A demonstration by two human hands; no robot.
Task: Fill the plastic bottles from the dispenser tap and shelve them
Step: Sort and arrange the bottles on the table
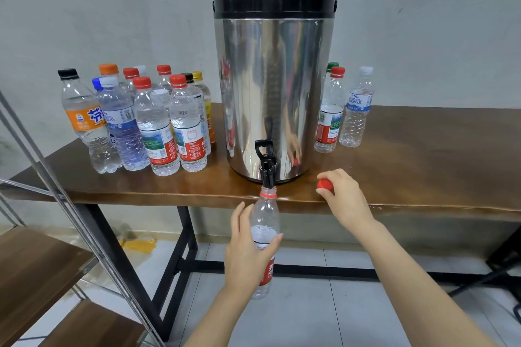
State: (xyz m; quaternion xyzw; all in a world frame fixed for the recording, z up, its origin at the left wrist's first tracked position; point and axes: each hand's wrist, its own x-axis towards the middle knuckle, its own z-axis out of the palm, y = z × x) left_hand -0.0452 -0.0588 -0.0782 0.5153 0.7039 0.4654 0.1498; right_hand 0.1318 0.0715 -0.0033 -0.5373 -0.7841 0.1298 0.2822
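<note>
Left hand [245, 256] grips bottle [265, 214] upright, mouth just under tap [266, 175]; right hand [342, 198], right of tap, pinches cap [324, 184].

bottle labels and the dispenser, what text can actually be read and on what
"白水": blue label of the white-capped bottle right of the dispenser; the character before it is unclear.
"芬": orange label of the black-capped bottle; the rest is hidden.
"水": blue-labelled bottle beside it.
Red-and-white labels, held bottle included: too small or blurred.
Dispenser: no text seen.
</note>
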